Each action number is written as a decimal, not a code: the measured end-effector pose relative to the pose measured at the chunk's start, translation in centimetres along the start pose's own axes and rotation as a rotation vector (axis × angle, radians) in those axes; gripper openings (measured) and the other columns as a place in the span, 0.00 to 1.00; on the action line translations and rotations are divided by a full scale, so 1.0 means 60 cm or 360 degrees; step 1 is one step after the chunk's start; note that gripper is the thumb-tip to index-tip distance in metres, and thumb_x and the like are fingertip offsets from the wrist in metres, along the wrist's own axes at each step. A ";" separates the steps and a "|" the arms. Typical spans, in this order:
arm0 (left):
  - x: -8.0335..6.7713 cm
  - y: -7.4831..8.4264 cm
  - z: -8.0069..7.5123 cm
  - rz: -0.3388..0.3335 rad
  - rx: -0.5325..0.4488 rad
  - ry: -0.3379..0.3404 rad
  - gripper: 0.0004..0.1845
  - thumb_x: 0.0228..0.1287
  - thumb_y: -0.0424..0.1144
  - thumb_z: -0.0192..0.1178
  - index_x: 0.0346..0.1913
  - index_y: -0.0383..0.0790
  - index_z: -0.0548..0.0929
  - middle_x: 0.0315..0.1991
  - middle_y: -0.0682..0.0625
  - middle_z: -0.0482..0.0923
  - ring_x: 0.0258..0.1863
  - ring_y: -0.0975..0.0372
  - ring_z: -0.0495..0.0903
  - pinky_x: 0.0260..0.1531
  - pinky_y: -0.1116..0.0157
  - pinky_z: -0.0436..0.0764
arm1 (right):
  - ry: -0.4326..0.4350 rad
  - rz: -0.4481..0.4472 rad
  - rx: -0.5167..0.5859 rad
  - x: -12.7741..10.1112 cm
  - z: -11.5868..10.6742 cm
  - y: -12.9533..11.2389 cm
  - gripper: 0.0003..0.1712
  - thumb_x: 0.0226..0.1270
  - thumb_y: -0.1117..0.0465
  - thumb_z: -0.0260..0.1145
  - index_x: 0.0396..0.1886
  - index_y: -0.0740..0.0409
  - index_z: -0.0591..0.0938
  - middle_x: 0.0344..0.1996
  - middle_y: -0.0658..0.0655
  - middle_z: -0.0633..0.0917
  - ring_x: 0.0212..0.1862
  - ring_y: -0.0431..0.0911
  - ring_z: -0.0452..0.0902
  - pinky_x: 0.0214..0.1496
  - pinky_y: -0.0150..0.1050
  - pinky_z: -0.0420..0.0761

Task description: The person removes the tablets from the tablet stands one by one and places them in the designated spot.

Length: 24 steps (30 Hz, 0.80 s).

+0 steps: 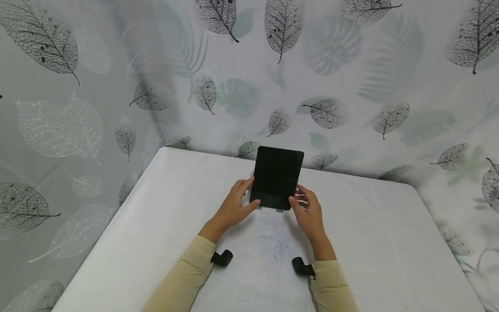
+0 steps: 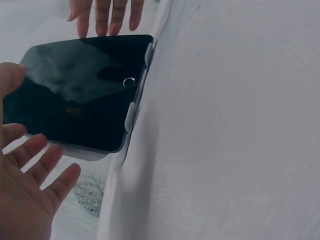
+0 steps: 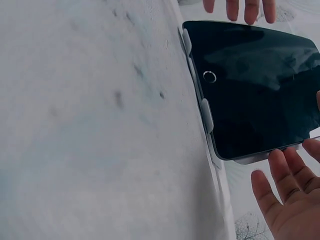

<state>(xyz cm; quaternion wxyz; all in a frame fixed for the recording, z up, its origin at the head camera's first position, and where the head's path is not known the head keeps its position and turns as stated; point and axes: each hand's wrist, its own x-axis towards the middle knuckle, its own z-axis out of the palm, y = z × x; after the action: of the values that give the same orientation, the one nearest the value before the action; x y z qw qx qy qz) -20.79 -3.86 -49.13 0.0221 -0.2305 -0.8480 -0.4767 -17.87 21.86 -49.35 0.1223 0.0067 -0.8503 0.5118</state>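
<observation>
While the tablet (image 1: 277,177) leans upright on a small stand (image 1: 279,210) near the far edge of the white table (image 1: 370,225), we see the left hand (image 1: 234,203) and right hand (image 1: 308,210) flanking its lower corners, fingers straight and apart, gripping nothing. We judge this the moment of steadying or letting go; any next move calls for a light touch so it does not tip. We read no brand or writing, only a round home button (image 3: 210,76).

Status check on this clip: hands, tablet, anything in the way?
Left hand and right hand open, flanking the tablet. Tablet propped upright on a stand, screen dark. Nothing in the way on the white table.
</observation>
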 end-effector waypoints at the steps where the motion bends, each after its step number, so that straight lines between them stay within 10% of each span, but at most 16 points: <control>1: -0.001 -0.001 0.002 0.0001 -0.0004 -0.0005 0.39 0.70 0.47 0.64 0.80 0.45 0.61 0.69 0.46 0.67 0.67 0.55 0.71 0.67 0.53 0.76 | 0.0002 0.0009 0.0022 0.000 0.001 -0.001 0.31 0.75 0.54 0.65 0.74 0.55 0.71 0.60 0.62 0.78 0.61 0.55 0.79 0.66 0.52 0.81; 9: -0.002 -0.004 0.019 0.0018 -0.0124 0.0070 0.39 0.70 0.42 0.64 0.79 0.41 0.62 0.68 0.42 0.68 0.64 0.54 0.71 0.63 0.53 0.80 | 0.0101 0.0156 0.0202 -0.003 0.012 -0.003 0.26 0.76 0.57 0.64 0.70 0.59 0.76 0.58 0.64 0.80 0.60 0.51 0.78 0.51 0.16 0.74; 24: 0.003 -0.036 0.063 -0.0002 -0.0319 0.0457 0.31 0.65 0.29 0.65 0.71 0.38 0.73 0.57 0.42 0.75 0.54 0.54 0.78 0.52 0.54 0.84 | 0.0398 0.0188 0.0199 -0.006 0.040 0.039 0.13 0.63 0.61 0.76 0.43 0.66 0.89 0.38 0.68 0.89 0.32 0.31 0.79 0.34 0.19 0.79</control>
<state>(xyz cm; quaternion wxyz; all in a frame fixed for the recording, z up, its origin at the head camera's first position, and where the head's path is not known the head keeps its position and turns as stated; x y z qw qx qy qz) -21.14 -1.64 -52.89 0.1196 -0.1607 -0.7845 -0.5869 -18.31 20.86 -52.52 0.1963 -0.0997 -0.7939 0.5668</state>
